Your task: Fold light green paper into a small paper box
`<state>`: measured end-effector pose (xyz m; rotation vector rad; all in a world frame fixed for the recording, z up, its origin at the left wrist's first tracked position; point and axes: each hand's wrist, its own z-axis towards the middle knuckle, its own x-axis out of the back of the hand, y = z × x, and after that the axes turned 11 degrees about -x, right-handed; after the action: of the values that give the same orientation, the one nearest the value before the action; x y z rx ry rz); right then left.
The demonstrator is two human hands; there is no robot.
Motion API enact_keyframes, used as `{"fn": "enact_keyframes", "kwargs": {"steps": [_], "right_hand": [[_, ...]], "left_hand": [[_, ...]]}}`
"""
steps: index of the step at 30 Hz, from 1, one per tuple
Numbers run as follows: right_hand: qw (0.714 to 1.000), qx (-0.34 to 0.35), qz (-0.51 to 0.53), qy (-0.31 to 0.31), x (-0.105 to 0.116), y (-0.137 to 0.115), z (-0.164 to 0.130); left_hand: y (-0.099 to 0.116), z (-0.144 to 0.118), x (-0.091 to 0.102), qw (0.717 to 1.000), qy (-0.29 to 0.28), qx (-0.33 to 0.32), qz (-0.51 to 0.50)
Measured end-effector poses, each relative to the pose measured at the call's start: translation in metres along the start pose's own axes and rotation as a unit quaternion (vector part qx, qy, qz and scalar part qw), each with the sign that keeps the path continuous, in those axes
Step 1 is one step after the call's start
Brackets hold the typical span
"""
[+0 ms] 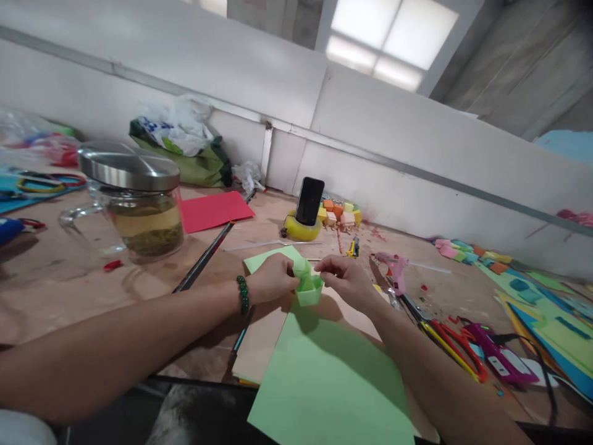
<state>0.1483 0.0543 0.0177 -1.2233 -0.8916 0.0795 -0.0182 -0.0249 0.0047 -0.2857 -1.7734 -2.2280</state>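
Note:
A small folded paper box in light green, its top flaps raised, sits between my two hands. My left hand, with a dark green bead bracelet at the wrist, pinches its left side between thumb and fingers. On the other side, my right hand has thumb and forefinger bent close together at the box's right edge. What those fingertips grip is too small to make out. Beneath the hands lies a large green paper sheet, on top of pale sheets.
Left stands a lidded glass mug of tea beside red paper. A phone leans on a yellow tape roll. To the right lie a pink glue gun, scissors and a purple power strip. Paper cubes line the wall.

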Motion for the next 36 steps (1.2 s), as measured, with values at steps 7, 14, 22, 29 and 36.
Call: {"fn": "enact_keyframes", "kwargs": {"steps": [7,14,22,29,36], "right_hand": [[1.000,0.011,-0.012,-0.016,0.000,-0.007,-0.005],[0.998,-0.008,-0.061,-0.026,-0.007,-0.012,-0.009],[0.999,-0.024,-0.021,-0.039,0.000,-0.006,-0.002],[0.984,0.145,-0.099,0.011,0.004,-0.003,-0.004],[0.943,0.244,-0.210,-0.081,0.012,-0.012,-0.010]], "left_hand": [[0.002,-0.002,0.000,1.000,0.006,0.005,0.007],[0.006,-0.005,-0.001,1.000,0.002,-0.007,0.013],[-0.004,-0.001,0.002,0.999,0.001,-0.019,0.031],[-0.007,0.001,0.004,0.999,-0.008,-0.033,0.039],[-0.007,-0.001,0.002,0.996,-0.047,-0.065,0.040]]}}
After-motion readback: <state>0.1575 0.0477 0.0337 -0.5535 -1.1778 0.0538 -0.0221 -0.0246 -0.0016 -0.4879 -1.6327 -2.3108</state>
